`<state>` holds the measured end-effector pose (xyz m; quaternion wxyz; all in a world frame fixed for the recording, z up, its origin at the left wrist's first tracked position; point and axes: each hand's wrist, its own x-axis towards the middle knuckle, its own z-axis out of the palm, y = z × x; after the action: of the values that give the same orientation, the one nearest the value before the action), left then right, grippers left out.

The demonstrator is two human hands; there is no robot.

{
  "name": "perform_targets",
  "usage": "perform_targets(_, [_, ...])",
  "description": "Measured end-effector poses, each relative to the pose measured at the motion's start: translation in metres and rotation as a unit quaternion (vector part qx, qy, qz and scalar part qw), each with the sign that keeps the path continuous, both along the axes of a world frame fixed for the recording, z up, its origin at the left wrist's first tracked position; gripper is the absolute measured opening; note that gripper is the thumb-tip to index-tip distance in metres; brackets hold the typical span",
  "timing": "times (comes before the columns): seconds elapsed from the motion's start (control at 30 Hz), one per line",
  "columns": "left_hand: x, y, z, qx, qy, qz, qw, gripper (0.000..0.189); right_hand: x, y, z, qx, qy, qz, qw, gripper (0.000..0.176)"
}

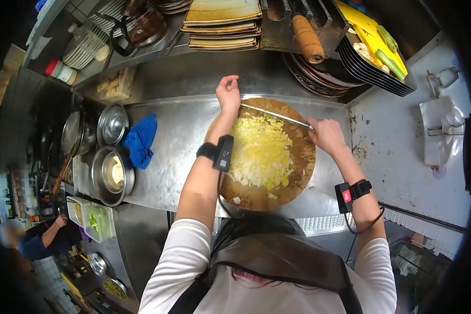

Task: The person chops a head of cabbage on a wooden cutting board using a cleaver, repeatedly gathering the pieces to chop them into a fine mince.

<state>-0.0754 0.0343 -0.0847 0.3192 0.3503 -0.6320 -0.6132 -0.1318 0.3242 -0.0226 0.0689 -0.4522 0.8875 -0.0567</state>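
Observation:
A round wooden chopping block [302,157] lies on the steel counter, with a broad heap of chopped pale yellow-green vegetable [261,152] over its middle and left. My right hand [327,135] is wrapped round the handle of a knife [277,115] at the block's right side. The blade reaches up and left along the far edge of the heap. My left hand [228,93] is raised near the blade's tip at the block's far left edge, its fingers bent; what they hold, if anything, I cannot make out.
Left on the steel counter [167,141] are a blue cloth [140,140] and metal bowls [113,175]. Stacked plates [222,23] and a wooden-handled tool [307,39] are on the shelf above. Black trays with vegetables [377,52] stand back right. Another person [39,240] is far left.

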Motion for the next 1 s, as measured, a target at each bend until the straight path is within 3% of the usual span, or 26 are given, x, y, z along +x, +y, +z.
perform_targets(0.23, [0.031, 0.002, -0.007, -0.041, -0.027, 0.013, 0.999, 0.011, 0.032, 0.006, 0.0, -0.012, -0.028, 0.011, 0.999, 0.021])
perform_targets(0.3, [0.047, 0.002, 0.001, -0.066, -0.086, 0.019, 0.994, 0.012, 0.039, 0.006, 0.003, -0.012, -0.044, 0.007, 0.999, 0.021])
perform_targets(0.5, [0.091, 0.015, 0.049, -0.004, -0.051, 0.016, 0.999, 0.012, 0.062, 0.006, 0.038, -0.019, -0.058, 0.026, 0.998, 0.02])
perform_targets(0.63, [0.108, 0.016, 0.045, 0.029, -0.023, 0.007, 0.999, 0.011, 0.081, 0.008, 0.046, 0.016, -0.068, 0.028, 0.997, 0.021])
perform_targets(0.83, [0.114, 0.016, -0.003, -0.011, -0.067, 0.014, 0.998, 0.01, 0.091, 0.004, 0.027, 0.043, -0.033, 0.043, 0.998, 0.024])
perform_targets(0.93, [0.109, 0.016, 0.01, 0.042, -0.073, 0.009, 0.996, 0.01, 0.087, 0.003, 0.017, 0.043, -0.034, 0.027, 0.998, 0.027])
perform_targets(1.0, [0.099, 0.027, 0.014, -0.014, -0.062, -0.006, 0.998, 0.009, 0.085, 0.012, 0.002, 0.035, -0.046, 0.006, 0.998, 0.028])
